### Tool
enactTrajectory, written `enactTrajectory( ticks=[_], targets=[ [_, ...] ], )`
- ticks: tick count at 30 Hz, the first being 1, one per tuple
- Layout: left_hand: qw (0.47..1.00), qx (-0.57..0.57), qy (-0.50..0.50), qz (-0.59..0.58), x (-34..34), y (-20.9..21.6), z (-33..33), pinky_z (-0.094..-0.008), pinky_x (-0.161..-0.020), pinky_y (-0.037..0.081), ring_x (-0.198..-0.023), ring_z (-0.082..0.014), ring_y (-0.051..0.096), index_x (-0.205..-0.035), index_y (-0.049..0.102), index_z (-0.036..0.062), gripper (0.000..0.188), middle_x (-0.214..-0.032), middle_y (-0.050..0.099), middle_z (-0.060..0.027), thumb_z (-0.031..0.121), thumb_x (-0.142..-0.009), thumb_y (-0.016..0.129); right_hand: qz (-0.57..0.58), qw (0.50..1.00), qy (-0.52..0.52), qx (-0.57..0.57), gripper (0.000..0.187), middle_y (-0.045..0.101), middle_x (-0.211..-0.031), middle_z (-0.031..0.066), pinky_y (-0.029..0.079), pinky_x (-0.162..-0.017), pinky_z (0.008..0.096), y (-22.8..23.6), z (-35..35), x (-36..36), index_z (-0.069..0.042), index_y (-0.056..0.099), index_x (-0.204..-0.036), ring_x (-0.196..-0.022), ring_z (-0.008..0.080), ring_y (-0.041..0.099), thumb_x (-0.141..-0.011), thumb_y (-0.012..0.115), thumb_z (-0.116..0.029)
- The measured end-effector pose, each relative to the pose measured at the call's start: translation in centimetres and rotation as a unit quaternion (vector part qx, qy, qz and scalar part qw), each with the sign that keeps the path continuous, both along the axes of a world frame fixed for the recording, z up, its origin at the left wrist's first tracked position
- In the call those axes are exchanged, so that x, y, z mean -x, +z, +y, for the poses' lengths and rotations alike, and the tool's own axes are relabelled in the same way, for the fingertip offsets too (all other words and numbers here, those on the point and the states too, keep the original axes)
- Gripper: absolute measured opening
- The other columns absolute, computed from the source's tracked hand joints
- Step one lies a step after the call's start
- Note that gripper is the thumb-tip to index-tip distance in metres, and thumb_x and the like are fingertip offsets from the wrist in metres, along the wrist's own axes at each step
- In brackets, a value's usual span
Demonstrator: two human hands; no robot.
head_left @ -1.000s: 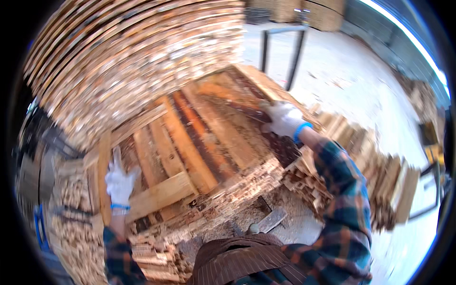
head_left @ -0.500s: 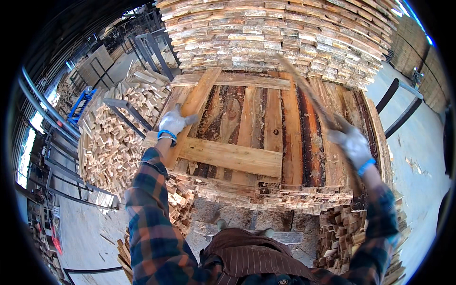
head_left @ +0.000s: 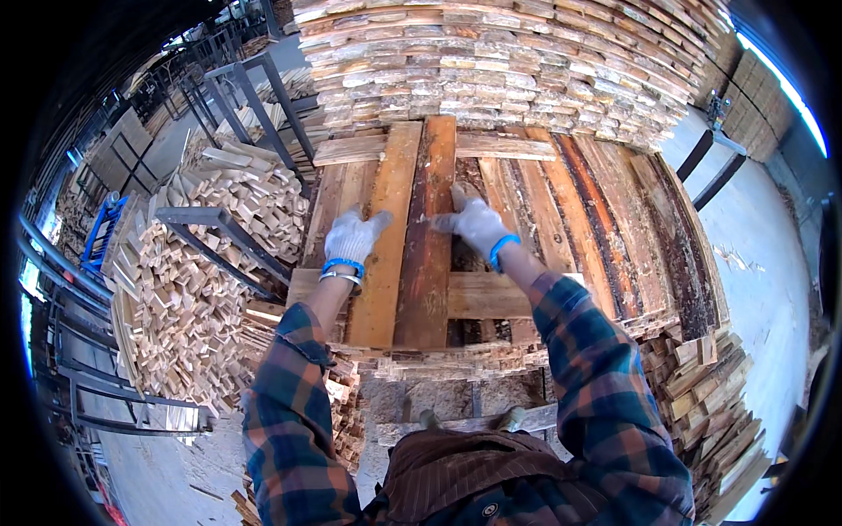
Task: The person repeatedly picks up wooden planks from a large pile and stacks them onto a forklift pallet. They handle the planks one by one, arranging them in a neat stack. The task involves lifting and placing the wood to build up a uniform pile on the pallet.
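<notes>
Two boards lie side by side across the crosswise strips on the stack: a light yellowish board and, to its right, a reddish-brown board. My left hand, in a white glove, rests at the left edge of the light board, with its fingers apart and its thumb over the top. My right hand, also gloved, has the reddish-brown board by its right edge, thumb on the upper face and fingers along the side. Beneath the boards run a far crosswise strip and a near crosswise strip.
Behind the stack rises a tall wall of piled boards. On the left is a heap of short wood offcuts with a dark metal frame. More cut pieces lie at the lower right, beside another metal post.
My right hand has brought the reddish-brown board from the right and laid it beside the light board. The light board now lies straighter. My left hand remains at its left edge.
</notes>
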State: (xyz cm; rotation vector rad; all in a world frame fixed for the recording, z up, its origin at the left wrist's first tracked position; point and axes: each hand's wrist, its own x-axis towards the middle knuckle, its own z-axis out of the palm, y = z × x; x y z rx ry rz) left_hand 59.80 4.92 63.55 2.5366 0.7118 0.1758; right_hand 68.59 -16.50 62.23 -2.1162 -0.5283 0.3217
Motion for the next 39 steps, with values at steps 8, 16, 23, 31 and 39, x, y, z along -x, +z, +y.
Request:
enactTrajectory(
  ticks=[8,16,23,31,39],
  targets=[
    [0.988,0.092,0.004,-0.122,3.5,-0.3,9.6,-0.0392,-0.088,0.047,-0.103,-0.0347,0.061,-0.108,0.068,0.0113,0.044,-0.108,0.066,-0.0178,0.043,-0.078,0.06,0.064,0.99,0.055,-0.114,0.088,0.037,-0.145,0.0251,0.029,-0.109,0.0318,1.8,8.4,3.1,0.008,0.026,-0.143,-0.135,0.03,0.037,-0.077,0.072,-0.029],
    [0.979,0.131,0.102,-0.116,0.3,-5.8,16.8,-0.0375,-0.088,0.047,-0.102,-0.0313,0.063,-0.113,0.068,0.015,0.04,-0.108,0.068,-0.0139,0.038,-0.08,0.065,0.096,0.987,0.084,-0.102,0.09,0.036,-0.145,0.0257,0.029,-0.109,0.0306,1.7,12.0,1.8,0.011,0.024,-0.143,-0.136,0.0288,0.036,-0.075,0.071,-0.025],
    [0.984,0.13,0.07,-0.102,0.2,-1.9,14.4,-0.0333,-0.085,0.048,-0.097,-0.0245,0.065,-0.114,0.067,0.011,0.041,-0.106,0.07,-0.0113,0.034,-0.081,0.065,0.104,0.986,0.052,-0.122,0.087,0.043,-0.141,0.0234,0.034,-0.106,0.0306,0.1,12.4,1.1,0.009,0.028,-0.142,-0.13,0.0265,0.045,-0.073,0.071,-0.023],
    [0.99,-0.115,-0.069,-0.04,-0.5,-7.9,24.5,-0.0446,-0.074,0.051,-0.087,-0.037,0.065,-0.1,0.069,0.0039,0.041,-0.094,0.069,-0.019,0.04,-0.091,0.053,-0.037,0.996,-0.007,-0.082,0.054,0.065,-0.106,0.0245,0.051,-0.084,0.0415,-1.1,15.1,1.5,-0.001,0.06,-0.114,-0.1,0.0372,0.063,-0.072,0.072,-0.032],
    [0.892,-0.433,-0.132,0.017,-1.9,-7.2,23.6,-0.0449,-0.075,0.052,-0.088,-0.036,0.064,-0.1,0.064,0.0006,0.032,-0.1,0.065,-0.0225,0.024,-0.094,0.044,-0.249,0.959,0.126,0.049,0.046,0.068,-0.082,0.0169,0.057,-0.069,0.0413,7.0,1.1,2.9,0.0,0.062,-0.113,-0.08,0.033,0.067,-0.078,0.067,-0.03]
  ],
)
